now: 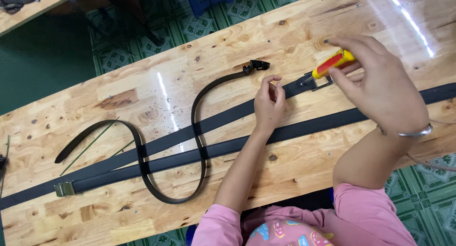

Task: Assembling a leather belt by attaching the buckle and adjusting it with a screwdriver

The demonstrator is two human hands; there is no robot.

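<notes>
Belts cover most of the wooden desk (118, 217). Two long black straps (223, 115) lie flat and nearly side by side, their long axes running from 8 o'clock to 2 o'clock across the desk. The lower one (304, 128) ends at 8 o'clock in a brass-coloured clip (65, 189); the upper one ends at 2 o'clock in a metal buckle (317, 82). A thinner black belt (142, 167) snakes over both straps in an S-curve, its black clasp (255, 65) pointing to 2 o'clock near the desk's far edge and its tail lying at 9 o'clock.

At 2 o'clock, the right hand (380, 84) is clamped around a small screwdriver (332, 63) with a yellow and red handle, and wears a thin bangle (418, 131) at the wrist. The screwdriver's long axis slants from 2 o'clock down to 8 o'clock, its tip meeting the buckle. Just beside it at 9 o'clock, the left hand (268, 103) rests on the upper strap, fingers curled loosely inward and holding nothing visible. Both forearms cross the lower strap. Small specks lie scattered on the wood near the desk's centre.
</notes>
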